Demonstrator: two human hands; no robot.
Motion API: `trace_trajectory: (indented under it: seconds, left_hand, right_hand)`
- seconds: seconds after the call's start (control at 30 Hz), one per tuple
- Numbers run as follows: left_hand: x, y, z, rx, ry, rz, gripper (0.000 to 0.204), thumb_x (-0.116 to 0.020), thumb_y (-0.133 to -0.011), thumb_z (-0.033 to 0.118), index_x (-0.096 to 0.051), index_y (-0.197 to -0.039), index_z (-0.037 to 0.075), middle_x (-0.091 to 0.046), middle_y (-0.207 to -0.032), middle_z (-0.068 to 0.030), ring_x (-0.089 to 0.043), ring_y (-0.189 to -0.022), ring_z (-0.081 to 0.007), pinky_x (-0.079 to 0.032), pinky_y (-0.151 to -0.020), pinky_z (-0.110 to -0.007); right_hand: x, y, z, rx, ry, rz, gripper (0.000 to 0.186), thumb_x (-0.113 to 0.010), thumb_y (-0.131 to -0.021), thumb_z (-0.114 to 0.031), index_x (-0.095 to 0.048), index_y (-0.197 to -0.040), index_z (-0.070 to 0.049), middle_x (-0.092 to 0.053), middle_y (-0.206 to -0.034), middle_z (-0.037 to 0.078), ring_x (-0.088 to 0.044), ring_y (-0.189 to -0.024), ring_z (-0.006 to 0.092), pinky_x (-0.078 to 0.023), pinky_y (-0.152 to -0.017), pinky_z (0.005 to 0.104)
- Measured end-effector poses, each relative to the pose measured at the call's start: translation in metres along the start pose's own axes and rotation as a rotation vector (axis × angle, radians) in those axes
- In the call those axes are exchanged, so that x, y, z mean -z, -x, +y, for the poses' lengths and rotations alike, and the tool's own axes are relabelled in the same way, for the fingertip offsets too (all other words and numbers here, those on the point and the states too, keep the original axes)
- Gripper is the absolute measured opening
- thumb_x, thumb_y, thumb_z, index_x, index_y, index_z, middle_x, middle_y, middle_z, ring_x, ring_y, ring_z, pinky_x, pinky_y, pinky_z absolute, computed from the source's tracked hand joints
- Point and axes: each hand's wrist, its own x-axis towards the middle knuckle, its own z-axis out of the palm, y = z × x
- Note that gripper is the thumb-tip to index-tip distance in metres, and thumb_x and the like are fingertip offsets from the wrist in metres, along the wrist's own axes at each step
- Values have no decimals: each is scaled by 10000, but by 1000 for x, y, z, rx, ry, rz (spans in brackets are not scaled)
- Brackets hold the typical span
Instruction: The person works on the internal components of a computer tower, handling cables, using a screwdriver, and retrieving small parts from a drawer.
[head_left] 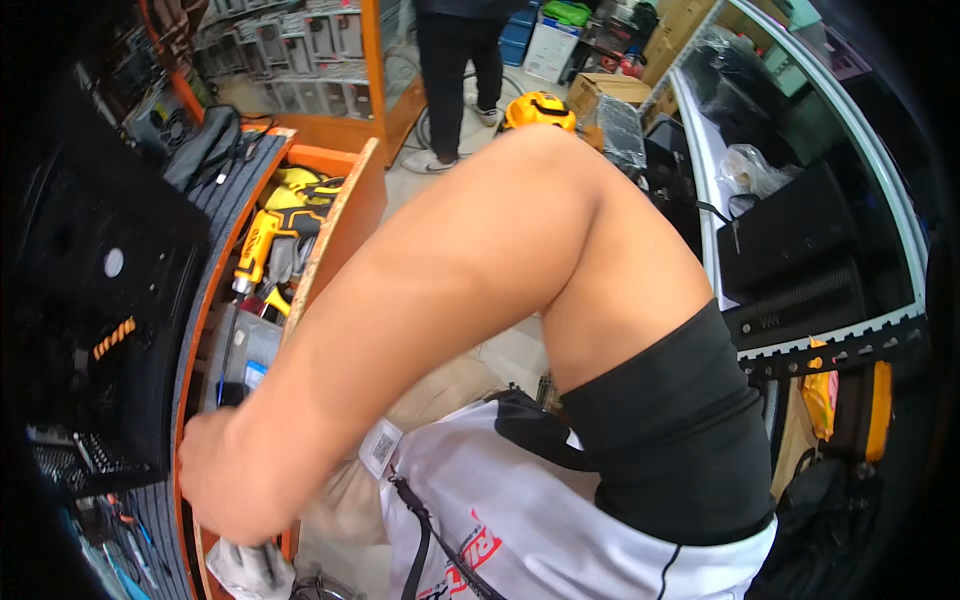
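My right arm, bare below a black sleeve, is bent across the view toward the left. At its end, my right hand (235, 480) is at the near part of an open orange wooden drawer (345, 225), close to the bench edge. Its fingers point away and are blurred, so I cannot see what they touch. In the drawer lie a yellow and black cordless screwdriver (262, 240), other yellow tools (300, 190) and a clear plastic case (250, 345). Just below the hand is a crumpled whitish cloth or glove (250, 570). My left hand does not show.
On the left bench (190, 290) stand a black computer case (90, 250) and several hand tools. Another person (455, 80) stands ahead beside a yellow vacuum-like machine (540, 108). A metal rack (705, 190) with black equipment runs along the right. An orange shelf (375, 70) is behind.
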Motion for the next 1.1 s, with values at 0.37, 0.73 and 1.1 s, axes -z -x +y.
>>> trace_trajectory:
  seconds: [0.37, 0.73, 1.1]
  left_hand:
    - [23, -62, 7, -212, 57, 392, 389, -897, -702, 243, -802, -1068, 151, -716, -932, -86, -688, -690, -237, -484, -580, -409]
    - [11, -70, 11, -29, 295, 150, 395, -901, -890, 192, -811, -1269, 131, -726, -856, -44, -726, -686, -228, -536, -559, -385]
    - [4, -135, 25, 754, 1538, 596, 445, -580, -1192, 278, -620, -1528, -12, -644, -867, 4, -562, -681, -43, -494, -615, -244]
  right_hand:
    - [-64, 34, 34, -185, -1730, -134, 483, -591, -1212, -499, -768, -1112, -61, -481, -656, -67, -432, -581, 77, -364, -544, 302]
    - [-96, 36, 63, -259, -1534, 21, 509, -604, -1203, -489, -730, -1284, -3, -522, -712, -24, -493, -589, 119, -404, -567, 287]
    - [-201, -40, -12, -207, -1743, 675, 560, -774, -1109, -234, -507, -1575, -72, -712, -1356, 68, -669, -1268, 176, -558, -1061, 380]
